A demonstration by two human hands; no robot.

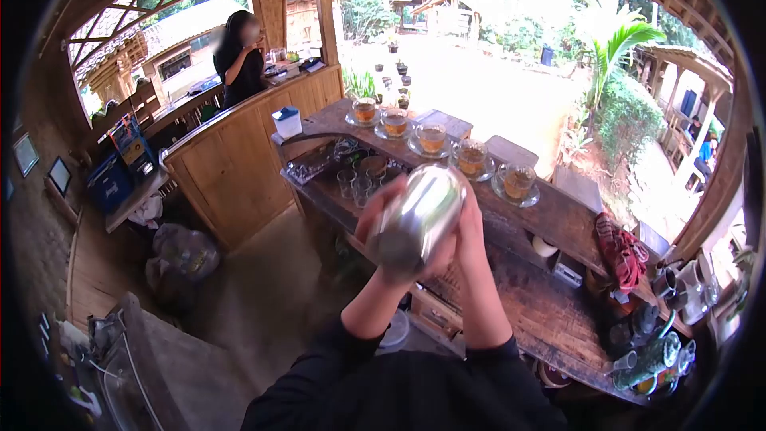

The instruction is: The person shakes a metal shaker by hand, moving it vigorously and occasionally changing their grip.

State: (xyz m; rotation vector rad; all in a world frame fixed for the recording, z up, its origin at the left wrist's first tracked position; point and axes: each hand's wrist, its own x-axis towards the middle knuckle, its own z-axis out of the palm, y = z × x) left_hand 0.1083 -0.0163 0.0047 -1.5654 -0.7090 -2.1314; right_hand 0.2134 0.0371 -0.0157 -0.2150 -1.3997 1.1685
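Observation:
A shiny steel shaker point(423, 211) is held up in front of me, tilted and smeared by motion. My left hand point(378, 211) wraps its left side and my right hand point(469, 227) wraps its right side; most of the fingers are hidden behind the metal. Beyond it, several glass cups of amber drink, among them a middle one point(432, 139) and a right-hand one point(519, 183), stand on clear saucers in a row along the raised wooden counter point(550, 219). Some drinking glasses point(346, 183) stand on the lower shelf to the left of my hands.
A white tub with a blue lid point(287, 122) stands at the counter's left end. Red cloth point(618, 254) and glass jugs point(658, 355) are on the right. A person in black point(239, 64) is behind the wooden partition point(247, 152). A plastic bag point(185, 251) lies on the floor.

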